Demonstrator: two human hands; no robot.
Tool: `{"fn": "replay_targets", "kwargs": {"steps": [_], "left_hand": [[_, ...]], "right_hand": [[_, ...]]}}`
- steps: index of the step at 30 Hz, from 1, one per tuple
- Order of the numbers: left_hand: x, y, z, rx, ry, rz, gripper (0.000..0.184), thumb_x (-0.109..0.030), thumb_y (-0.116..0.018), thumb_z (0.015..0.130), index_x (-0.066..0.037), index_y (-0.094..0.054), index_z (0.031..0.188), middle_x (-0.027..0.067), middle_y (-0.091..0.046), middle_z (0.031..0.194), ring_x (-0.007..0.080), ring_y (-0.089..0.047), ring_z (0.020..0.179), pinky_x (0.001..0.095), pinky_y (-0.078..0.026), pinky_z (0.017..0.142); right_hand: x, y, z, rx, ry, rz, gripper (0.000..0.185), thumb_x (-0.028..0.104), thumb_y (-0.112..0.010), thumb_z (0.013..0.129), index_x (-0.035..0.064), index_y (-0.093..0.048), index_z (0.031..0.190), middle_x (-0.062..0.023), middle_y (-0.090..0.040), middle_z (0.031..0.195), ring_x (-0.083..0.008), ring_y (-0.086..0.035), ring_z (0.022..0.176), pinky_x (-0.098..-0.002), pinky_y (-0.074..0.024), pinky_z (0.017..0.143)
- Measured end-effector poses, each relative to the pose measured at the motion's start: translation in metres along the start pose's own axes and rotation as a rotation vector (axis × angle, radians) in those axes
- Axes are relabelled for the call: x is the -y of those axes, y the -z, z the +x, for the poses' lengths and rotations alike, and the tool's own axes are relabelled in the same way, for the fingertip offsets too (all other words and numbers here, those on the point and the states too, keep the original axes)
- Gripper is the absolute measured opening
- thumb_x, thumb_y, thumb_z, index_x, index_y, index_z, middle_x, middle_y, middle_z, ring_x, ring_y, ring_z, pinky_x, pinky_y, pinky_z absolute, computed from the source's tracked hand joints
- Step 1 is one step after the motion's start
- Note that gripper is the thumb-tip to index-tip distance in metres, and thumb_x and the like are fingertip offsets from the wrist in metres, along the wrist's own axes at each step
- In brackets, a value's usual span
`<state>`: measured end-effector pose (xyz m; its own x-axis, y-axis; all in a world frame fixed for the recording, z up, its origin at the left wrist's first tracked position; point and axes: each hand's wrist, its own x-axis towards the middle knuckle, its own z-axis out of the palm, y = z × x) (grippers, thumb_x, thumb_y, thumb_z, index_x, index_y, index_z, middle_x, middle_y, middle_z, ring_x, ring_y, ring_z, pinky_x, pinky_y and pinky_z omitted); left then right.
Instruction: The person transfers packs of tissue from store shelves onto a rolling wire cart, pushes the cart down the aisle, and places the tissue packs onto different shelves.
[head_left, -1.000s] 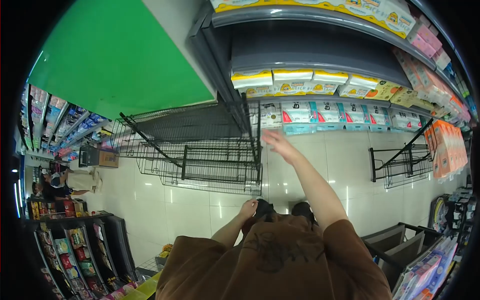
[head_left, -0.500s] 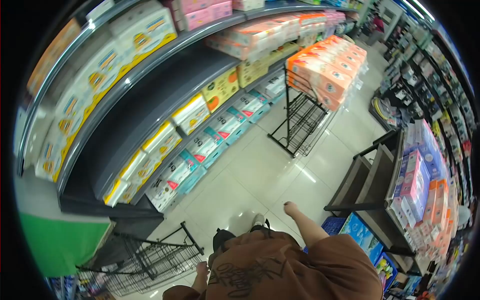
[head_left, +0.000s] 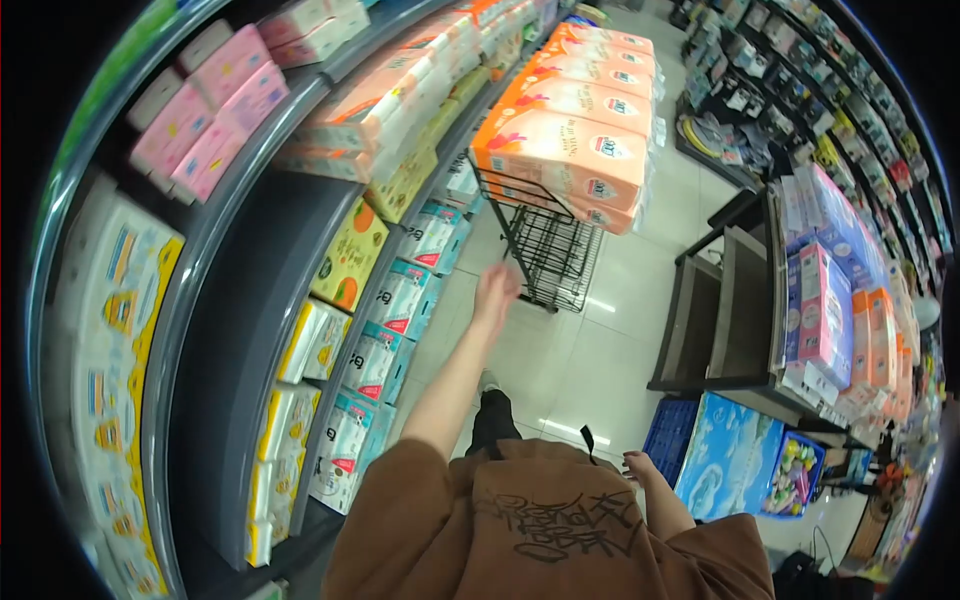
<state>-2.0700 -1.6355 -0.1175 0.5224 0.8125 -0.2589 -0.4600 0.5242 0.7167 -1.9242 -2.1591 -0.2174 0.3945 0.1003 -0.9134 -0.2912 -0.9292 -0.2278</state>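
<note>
Tiled floor (head_left: 590, 375) carries a wire rack (head_left: 553, 250) of orange packs (head_left: 565, 120).

No wording can be read with certainty. A light line of lettering and a small badge with dark characters mark the large orange packs (head_left: 560, 150). Bold black characters stand on the teal-and-white packs (head_left: 378, 362), possibly a brand, though blur and tilt leave them unclear. Black graffiti-style script, also illegible, covers the back of the brown top (head_left: 420, 530).
</note>
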Motion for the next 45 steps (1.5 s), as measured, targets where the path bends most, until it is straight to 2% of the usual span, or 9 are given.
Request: {"fn": "replay_targets", "kwargs": {"steps": [9,15,20,21,29,32,37,42,45], "left_hand": [[-0.072,-0.117,0.159,-0.140,-0.036,-0.063,0.023,-0.008,-0.057,0.088,-0.009,-0.054,0.110,0.0008,-0.060,0.097,0.0127,-0.057,0.089,0.0322,-0.046,0.078],[-0.093,-0.134,0.160,-0.290,0.052,0.008,0.021,-0.001,-0.052,0.077,-0.007,-0.054,0.097,0.0013,-0.057,0.086,0.0122,-0.057,0.077,0.0287,-0.048,0.071],[-0.070,-0.109,0.182,-0.239,0.233,-0.384,0.016,-0.002,-0.052,0.071,-0.007,-0.049,0.086,0.0054,-0.055,0.096,0.0197,-0.054,0.093,0.0323,-0.046,0.088],[-0.079,-0.118,0.173,-0.292,0.235,-0.399,0.009,-0.002,-0.049,0.071,-0.009,-0.047,0.076,0.0049,-0.052,0.085,0.0203,-0.053,0.078,0.0362,-0.045,0.084],[-0.072,-0.109,0.193,-0.268,0.195,-0.463,0.019,-0.005,-0.048,0.070,-0.008,-0.044,0.088,0.0074,-0.049,0.086,0.0215,-0.051,0.084,0.0377,-0.046,0.085],[-0.078,-0.104,0.172,-0.221,0.124,-0.327,0.009,-0.006,-0.049,0.068,-0.008,-0.044,0.075,0.0115,-0.053,0.095,0.0258,-0.052,0.095,0.0414,-0.043,0.096],[-0.096,-0.098,0.119,-0.225,0.072,-0.149,0.060,0.003,-0.044,0.073,-0.019,-0.041,0.129,0.0044,-0.056,0.101,0.0152,-0.057,0.084,0.0363,-0.049,0.085],[-0.093,-0.052,0.052,-0.177,0.067,-0.073,0.054,0.002,-0.046,0.081,-0.019,-0.039,0.131,0.0044,-0.056,0.119,0.0151,-0.060,0.102,0.0369,-0.049,0.090],[-0.105,-0.034,-0.003,-0.149,0.071,-0.071,0.052,0.001,-0.048,0.083,-0.017,-0.039,0.130,0.0037,-0.054,0.124,0.0166,-0.058,0.108,0.0372,-0.047,0.094]], "right_hand": [[-0.018,-0.041,-0.058,-0.006,0.016,0.456,0.042,0.022,-0.053,0.094,0.0099,-0.052,0.135,-0.0117,-0.063,0.120,-0.0274,-0.064,0.098,-0.0437,-0.0517,0.082],[0.038,-0.037,-0.091,-0.043,-0.091,0.144,0.041,0.021,-0.058,0.090,0.0085,-0.058,0.129,-0.0103,-0.064,0.114,-0.0268,-0.064,0.095,-0.0430,-0.0515,0.078],[0.082,0.000,-0.018,-0.031,0.043,0.338,0.045,0.024,-0.052,0.096,0.0067,-0.050,0.138,-0.0125,-0.061,0.125,-0.0274,-0.063,0.102,-0.0438,-0.0519,0.085],[0.103,0.004,-0.016,-0.033,0.082,0.337,0.045,0.023,-0.051,0.097,0.0073,-0.049,0.139,-0.0124,-0.060,0.126,-0.0277,-0.063,0.102,-0.0432,-0.0519,0.086],[0.283,0.029,-0.017,-0.015,0.460,0.450,0.039,0.025,-0.051,0.099,0.0074,-0.053,0.134,-0.0109,-0.062,0.120,-0.0260,-0.063,0.106,-0.0395,-0.0513,0.089],[0.353,0.042,-0.033,-0.108,0.717,0.504,0.038,0.028,-0.053,0.099,0.0065,-0.056,0.130,-0.0087,-0.064,0.115,-0.0218,-0.062,0.104,-0.0376,-0.0509,0.088],[0.423,0.042,-0.085,-0.206,0.919,0.605,0.045,0.030,-0.050,0.101,0.0083,-0.048,0.140,-0.0099,-0.055,0.130,-0.0221,-0.053,0.116,-0.0396,-0.0462,0.096],[0.411,-0.007,-0.091,-0.180,0.865,0.759,0.060,0.043,-0.046,0.099,0.0140,-0.032,0.150,-0.0103,-0.036,0.150,-0.0304,-0.037,0.136,-0.0526,-0.0358,0.108],[0.385,-0.054,-0.120,-0.039,0.862,0.750,0.064,0.060,-0.039,0.098,0.0211,-0.033,0.149,-0.0069,-0.043,0.147,-0.0280,-0.041,0.135,-0.0561,-0.0372,0.104]]}}
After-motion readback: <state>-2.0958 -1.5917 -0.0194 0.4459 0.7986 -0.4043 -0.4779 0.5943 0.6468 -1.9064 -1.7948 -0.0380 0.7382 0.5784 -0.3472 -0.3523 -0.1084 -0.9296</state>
